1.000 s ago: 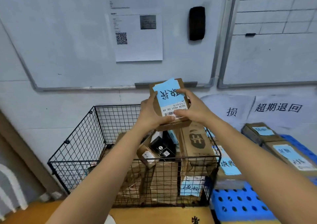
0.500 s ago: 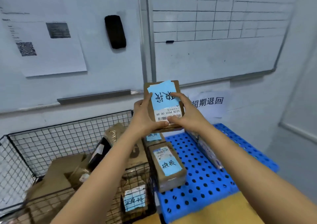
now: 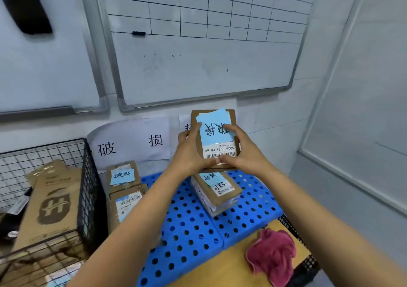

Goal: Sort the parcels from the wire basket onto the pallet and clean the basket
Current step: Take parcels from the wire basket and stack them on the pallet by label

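The parcel (image 3: 217, 137) is in the air over the far part of the blue pallet (image 3: 187, 231), just above a second parcel (image 3: 218, 190) that lies there, and you hold it in both hands. Its long axis runs up and away from you, with the labelled face tipped toward your eyes. The white barcode label sits at the near, lower end. The blue note covers the upper part, and its handwriting reads upside down to you. Your left hand (image 3: 189, 154) curls round the left edge, thumb laid up along that side. Your right hand (image 3: 244, 152) curls round the right edge, thumb on the note. The forefingers nearly meet along the lower edge. The wire basket (image 3: 88, 187) stands to your left with cardboard boxes in it. A pink cloth (image 3: 273, 256) lies beside the pallet's near edge.
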